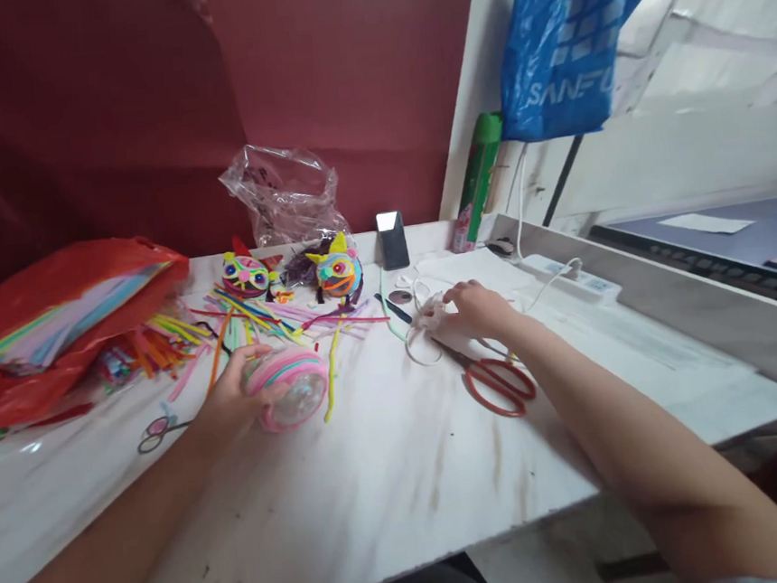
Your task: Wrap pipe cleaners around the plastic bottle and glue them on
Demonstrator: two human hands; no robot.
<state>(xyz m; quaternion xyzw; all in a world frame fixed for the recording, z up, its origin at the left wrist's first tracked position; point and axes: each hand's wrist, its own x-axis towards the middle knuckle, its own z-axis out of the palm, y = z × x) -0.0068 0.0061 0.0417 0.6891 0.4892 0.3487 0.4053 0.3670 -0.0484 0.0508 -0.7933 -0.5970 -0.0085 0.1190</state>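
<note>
Pink strips (289, 365) partly wrap the clear ball (304, 395) our left hand (239, 388) grasps, one patch bare; two decorated balls (341, 274) sit beyond it. Our right hand (477, 309) touches a white tangle (432, 314), its grip unclear.

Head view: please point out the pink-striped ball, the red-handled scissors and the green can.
Pink-striped ball (293, 370): head view, on its striped band.
Red-handled scissors (472, 370): head view, on the handles near the blades.
Green can (478, 182): head view, mid-body.

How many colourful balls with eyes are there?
2: a blue-eyed ball, beyond the left hand, and a red-eyed ball to its right, before the clear plastic bag. Others could be hidden in the red bag.
</note>
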